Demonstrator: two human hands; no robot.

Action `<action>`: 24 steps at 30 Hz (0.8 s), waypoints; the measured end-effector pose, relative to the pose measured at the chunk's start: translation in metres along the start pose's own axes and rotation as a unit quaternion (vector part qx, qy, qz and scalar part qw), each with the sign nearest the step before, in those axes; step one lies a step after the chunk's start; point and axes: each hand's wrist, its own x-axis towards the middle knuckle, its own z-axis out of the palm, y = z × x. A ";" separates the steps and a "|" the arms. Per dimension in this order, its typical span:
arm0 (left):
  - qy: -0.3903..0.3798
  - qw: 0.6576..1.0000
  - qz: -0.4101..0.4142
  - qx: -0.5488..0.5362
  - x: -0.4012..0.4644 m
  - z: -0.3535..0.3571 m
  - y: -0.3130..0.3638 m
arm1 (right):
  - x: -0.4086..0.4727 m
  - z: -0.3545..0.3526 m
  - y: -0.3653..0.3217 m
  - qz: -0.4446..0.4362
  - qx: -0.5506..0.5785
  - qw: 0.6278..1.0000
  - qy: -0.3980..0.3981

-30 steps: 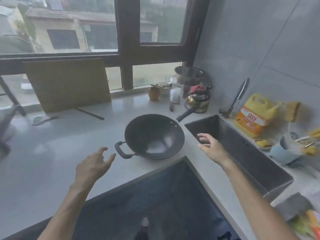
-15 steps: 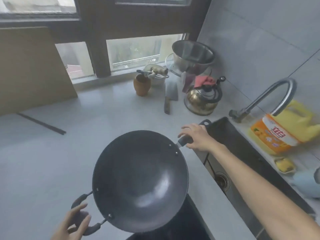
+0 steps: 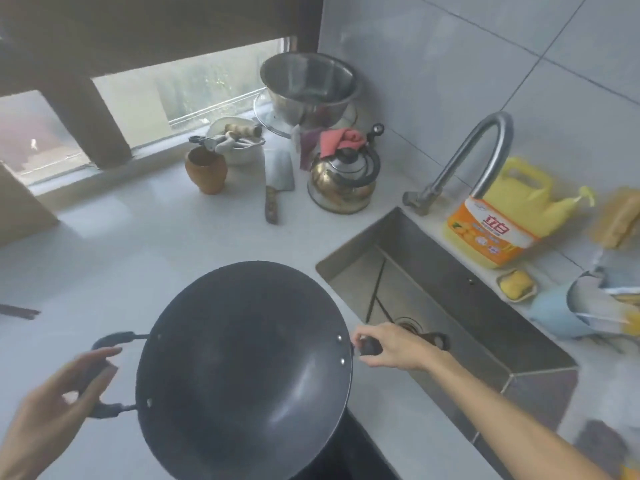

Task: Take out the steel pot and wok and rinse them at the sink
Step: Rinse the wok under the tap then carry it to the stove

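Right hand (image 3: 394, 348) grips the wok's (image 3: 242, 368) long handle; since a half-second ago I note the wok carried rightward, handle now over the sink (image 3: 450, 292). Left hand (image 3: 59, 396) looks loosely curled at the loop handle, contact unclear. Rinsing comes next.

Black wok (image 3: 242, 368), yellow detergent jug (image 3: 498, 216) with orange label, pink cloth (image 3: 337, 140), terracotta cup (image 3: 206, 169)

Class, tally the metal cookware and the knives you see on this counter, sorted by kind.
Wok: 1
Steel bowl: 1
Kettle: 1
Cleaver: 1
Total: 4
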 end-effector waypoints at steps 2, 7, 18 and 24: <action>-0.013 0.999 0.033 0.011 0.017 0.014 0.051 | -0.036 0.004 0.031 0.027 0.047 0.997 0.046; -0.052 0.987 0.150 -0.019 0.064 0.089 0.186 | -0.132 -0.010 0.100 0.101 0.127 0.973 0.165; -0.234 0.910 0.326 0.106 0.185 0.282 0.341 | -0.191 0.019 0.226 0.238 0.223 0.909 0.258; -0.240 0.915 0.290 0.144 0.219 0.355 0.320 | -0.154 0.046 0.273 0.276 0.235 0.904 0.226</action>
